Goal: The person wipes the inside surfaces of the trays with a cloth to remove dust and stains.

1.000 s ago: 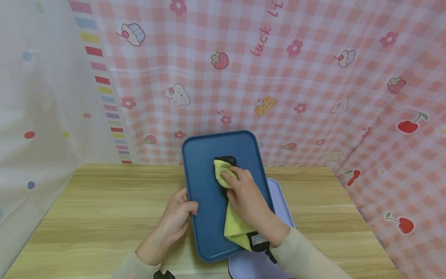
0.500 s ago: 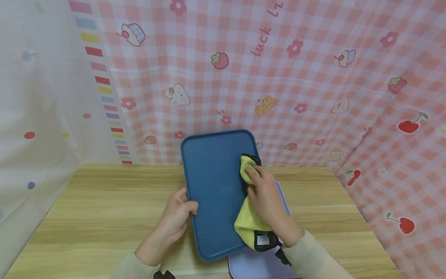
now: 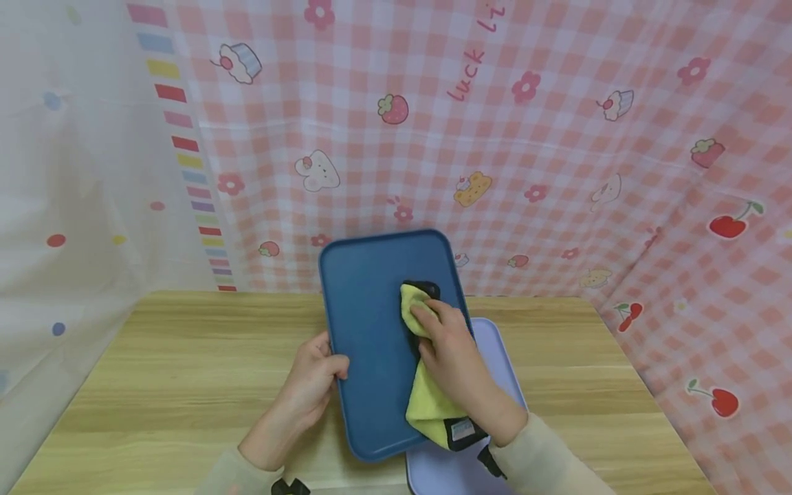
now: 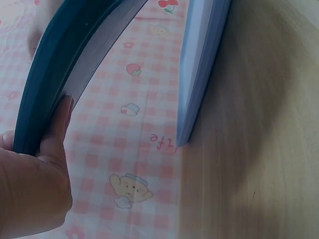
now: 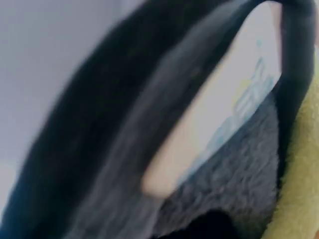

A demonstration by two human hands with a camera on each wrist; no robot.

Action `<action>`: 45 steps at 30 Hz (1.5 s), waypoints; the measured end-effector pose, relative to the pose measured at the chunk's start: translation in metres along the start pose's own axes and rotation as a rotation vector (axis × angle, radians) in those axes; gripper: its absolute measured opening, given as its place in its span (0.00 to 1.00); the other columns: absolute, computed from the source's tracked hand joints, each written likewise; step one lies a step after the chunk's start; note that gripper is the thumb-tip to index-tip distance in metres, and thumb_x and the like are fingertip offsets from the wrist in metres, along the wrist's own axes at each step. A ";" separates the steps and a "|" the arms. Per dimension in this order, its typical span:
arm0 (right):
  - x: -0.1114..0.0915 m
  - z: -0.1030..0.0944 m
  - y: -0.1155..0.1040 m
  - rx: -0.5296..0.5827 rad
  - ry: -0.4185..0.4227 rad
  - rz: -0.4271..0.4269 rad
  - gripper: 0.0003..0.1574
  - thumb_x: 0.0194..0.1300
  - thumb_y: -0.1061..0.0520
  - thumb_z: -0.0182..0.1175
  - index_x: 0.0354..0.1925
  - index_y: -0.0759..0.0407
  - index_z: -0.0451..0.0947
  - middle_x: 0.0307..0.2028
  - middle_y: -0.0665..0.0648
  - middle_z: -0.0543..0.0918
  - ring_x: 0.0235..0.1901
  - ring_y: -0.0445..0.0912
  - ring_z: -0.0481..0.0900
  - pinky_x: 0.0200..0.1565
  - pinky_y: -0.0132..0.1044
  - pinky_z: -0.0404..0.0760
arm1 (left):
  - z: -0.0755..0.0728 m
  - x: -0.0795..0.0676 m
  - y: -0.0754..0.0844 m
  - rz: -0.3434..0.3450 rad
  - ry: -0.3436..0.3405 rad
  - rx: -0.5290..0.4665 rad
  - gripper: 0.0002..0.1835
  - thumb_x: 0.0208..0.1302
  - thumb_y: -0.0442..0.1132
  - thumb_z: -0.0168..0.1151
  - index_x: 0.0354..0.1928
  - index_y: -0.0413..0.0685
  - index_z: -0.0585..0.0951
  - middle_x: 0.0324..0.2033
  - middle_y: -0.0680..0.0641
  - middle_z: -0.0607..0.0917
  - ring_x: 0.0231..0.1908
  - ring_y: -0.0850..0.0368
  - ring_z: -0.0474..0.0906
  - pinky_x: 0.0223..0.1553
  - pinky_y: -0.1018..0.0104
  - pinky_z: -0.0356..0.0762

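Observation:
A dark blue rectangular tray is held raised and tilted above the table. My left hand grips its left edge, thumb on the inner face; in the left wrist view the fingers lie against its underside. My right hand holds a bunched yellow and dark grey cloth against the right half of the tray's face. One end of the cloth hangs down past the tray's lower right corner, with a white label on it. Close up in the right wrist view, the cloth hides the fingers.
Beneath the blue tray, a lilac tray lies on the wood-grain table, partly covered; the left wrist view shows its side edge. A pink checked curtain hangs behind the table, and a white dotted one is at the left.
My right hand slid the cloth right to the tray's edge, then back left toward the middle of its face. The left hand and the blue tray have stayed nearly still.

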State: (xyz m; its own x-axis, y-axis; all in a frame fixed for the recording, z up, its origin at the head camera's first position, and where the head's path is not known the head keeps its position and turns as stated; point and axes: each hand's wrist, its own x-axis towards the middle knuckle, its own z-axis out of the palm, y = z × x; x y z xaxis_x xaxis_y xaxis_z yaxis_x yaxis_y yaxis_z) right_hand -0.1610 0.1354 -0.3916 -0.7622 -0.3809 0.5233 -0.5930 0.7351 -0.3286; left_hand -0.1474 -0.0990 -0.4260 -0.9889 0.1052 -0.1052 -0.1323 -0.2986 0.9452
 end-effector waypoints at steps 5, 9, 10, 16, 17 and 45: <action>-0.002 0.008 -0.014 0.012 -0.038 -0.060 0.31 0.61 0.75 0.64 0.63 0.65 0.80 0.62 0.69 0.76 0.56 0.63 0.75 0.53 0.54 0.81 | -0.001 0.000 -0.001 -0.001 -0.004 0.005 0.35 0.38 0.18 0.47 0.56 0.25 0.79 0.42 0.44 0.88 0.37 0.58 0.79 0.37 0.70 0.76; -0.001 0.013 -0.024 -0.002 -0.071 -0.103 0.33 0.59 0.76 0.66 0.63 0.63 0.80 0.61 0.67 0.77 0.55 0.63 0.76 0.53 0.52 0.81 | -0.002 0.000 0.000 -0.002 -0.024 -0.002 0.36 0.38 0.18 0.46 0.58 0.25 0.78 0.43 0.43 0.88 0.38 0.59 0.82 0.38 0.69 0.78; -0.001 0.014 -0.027 -0.006 -0.079 -0.114 0.34 0.58 0.76 0.67 0.63 0.63 0.80 0.61 0.67 0.77 0.55 0.62 0.76 0.54 0.51 0.81 | -0.002 0.000 0.000 -0.002 -0.032 -0.005 0.36 0.39 0.18 0.46 0.58 0.25 0.77 0.44 0.43 0.89 0.39 0.59 0.83 0.38 0.69 0.79; -0.001 0.020 -0.040 -0.023 -0.108 -0.197 0.34 0.55 0.76 0.70 0.61 0.61 0.81 0.59 0.66 0.79 0.53 0.60 0.77 0.53 0.49 0.82 | -0.002 0.000 0.001 -0.015 -0.046 -0.008 0.36 0.40 0.19 0.46 0.59 0.26 0.77 0.39 0.44 0.90 0.36 0.58 0.85 0.35 0.68 0.81; -0.001 0.021 -0.042 -0.025 -0.112 -0.211 0.34 0.55 0.76 0.70 0.60 0.61 0.81 0.59 0.66 0.79 0.53 0.60 0.77 0.53 0.48 0.82 | -0.002 0.000 0.002 -0.014 -0.046 -0.005 0.36 0.40 0.19 0.46 0.59 0.26 0.77 0.38 0.44 0.90 0.35 0.59 0.85 0.33 0.68 0.80; -0.014 0.003 -0.018 0.013 -0.104 -0.016 0.31 0.61 0.74 0.66 0.63 0.61 0.82 0.63 0.64 0.78 0.55 0.58 0.76 0.53 0.50 0.81 | 0.000 0.001 0.001 -0.009 -0.015 0.002 0.36 0.36 0.20 0.46 0.56 0.25 0.78 0.44 0.42 0.89 0.39 0.56 0.84 0.38 0.66 0.80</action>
State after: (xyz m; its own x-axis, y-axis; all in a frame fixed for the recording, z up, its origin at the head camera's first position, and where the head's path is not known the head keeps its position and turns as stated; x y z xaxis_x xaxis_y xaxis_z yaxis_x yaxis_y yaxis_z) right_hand -0.1406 0.1256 -0.3952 -0.7751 -0.4489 0.4447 -0.6080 0.7213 -0.3317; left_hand -0.1489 -0.0993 -0.4254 -0.9866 0.1222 -0.1085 -0.1406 -0.2961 0.9447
